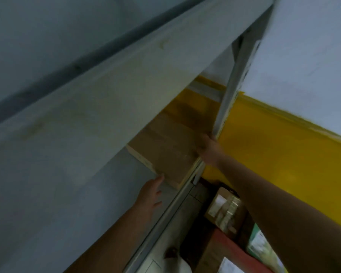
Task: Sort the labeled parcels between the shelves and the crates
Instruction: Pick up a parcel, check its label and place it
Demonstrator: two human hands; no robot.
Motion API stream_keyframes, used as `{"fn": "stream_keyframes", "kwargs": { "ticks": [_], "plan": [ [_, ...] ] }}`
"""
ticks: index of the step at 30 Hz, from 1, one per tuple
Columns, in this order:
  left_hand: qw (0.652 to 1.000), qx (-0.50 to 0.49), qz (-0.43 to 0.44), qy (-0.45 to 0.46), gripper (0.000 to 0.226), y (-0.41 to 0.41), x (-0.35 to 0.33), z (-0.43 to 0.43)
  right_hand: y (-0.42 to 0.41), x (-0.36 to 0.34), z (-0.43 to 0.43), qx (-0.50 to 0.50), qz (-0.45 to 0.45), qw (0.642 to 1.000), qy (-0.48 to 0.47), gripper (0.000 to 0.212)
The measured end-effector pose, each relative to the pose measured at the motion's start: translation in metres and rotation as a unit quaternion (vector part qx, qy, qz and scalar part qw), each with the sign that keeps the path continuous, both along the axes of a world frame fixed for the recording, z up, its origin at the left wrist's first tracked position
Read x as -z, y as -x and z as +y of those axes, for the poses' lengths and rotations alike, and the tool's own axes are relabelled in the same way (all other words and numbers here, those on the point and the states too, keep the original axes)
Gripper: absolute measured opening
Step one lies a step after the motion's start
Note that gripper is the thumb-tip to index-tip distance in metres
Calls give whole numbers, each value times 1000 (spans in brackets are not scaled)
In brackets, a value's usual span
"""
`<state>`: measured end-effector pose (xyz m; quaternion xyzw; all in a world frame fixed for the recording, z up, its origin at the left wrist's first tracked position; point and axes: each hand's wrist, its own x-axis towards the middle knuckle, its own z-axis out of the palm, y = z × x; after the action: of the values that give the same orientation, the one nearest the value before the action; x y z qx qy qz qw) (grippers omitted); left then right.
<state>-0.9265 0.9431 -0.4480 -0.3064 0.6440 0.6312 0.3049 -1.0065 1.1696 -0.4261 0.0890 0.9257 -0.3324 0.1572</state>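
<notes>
Head view, tilted and smeared by blur. No writing can be read: the pale label patches on the lower parcels (224, 209) and on a green-and-white packet (262, 245) at the bottom right show only as blotches. No label is visible on the cardboard parcel (165, 150).

That brown parcel lies flat on the gray shelf (165, 213), under the upper shelf board (126, 75). Its long axis appears to run from its near corner back into the shelf toward the yellow wall (274, 144). Its far end is in shadow and partly covered by the upper board.

The left hand (150, 198) reaches up from below with its grip released, its fingers (159, 180) straight and the tips at the parcel's near corner. The right hand (210, 152) rests against the parcel's right side, just beside the upright post (230, 85). Its fingers are hidden against the box and post, so I cannot tell whether that grip is clenched or loose.

Below the shelf, the lower parcels sit beside a red crate rim (230, 245). They are dim and cut off by the right forearm.
</notes>
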Motion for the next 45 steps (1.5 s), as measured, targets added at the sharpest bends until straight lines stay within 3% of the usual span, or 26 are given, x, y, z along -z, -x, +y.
{"fn": "stream_keyframes", "kwargs": {
  "ticks": [4,8,13,18,21,25,28,31,34,36,42,45],
  "plan": [
    [1000,1,10,-17,61,-3,6,3,3,11,-1,18,-18,999,19,59],
    [999,-5,33,-27,65,-25,1,-1,-36,13,-4,69,-36,993,90,47],
    [998,-48,44,-10,72,-70,-15,-15,-115,7,-14,151,-82,959,225,45],
    [991,-104,74,-44,42,-124,-51,-18,-196,-21,-19,134,-44,944,298,43],
    [984,-133,106,-50,40,-166,-72,-15,-240,-40,-8,132,-20,933,333,32],
    [967,-195,139,-87,34,-226,-99,-3,-293,-77,25,163,-4,900,403,26],
    [958,-219,85,-165,51,-262,-111,7,-317,-97,49,212,-13,869,447,24],
    [941,-224,30,-251,68,-288,-126,22,-330,-108,57,197,-73,837,505,30],
    [930,-200,5,-309,76,-305,-144,41,-335,-114,53,194,-129,774,588,36],
    [928,-179,4,-327,75,-311,-154,51,-335,-115,49,180,-151,738,632,51],
    [928,-88,27,-361,74,-322,-178,69,-334,-121,38,189,-151,652,719,60],
    [946,-50,42,-318,77,-326,-185,73,-336,-123,33,200,-142,632,735,66]
  ]
}}
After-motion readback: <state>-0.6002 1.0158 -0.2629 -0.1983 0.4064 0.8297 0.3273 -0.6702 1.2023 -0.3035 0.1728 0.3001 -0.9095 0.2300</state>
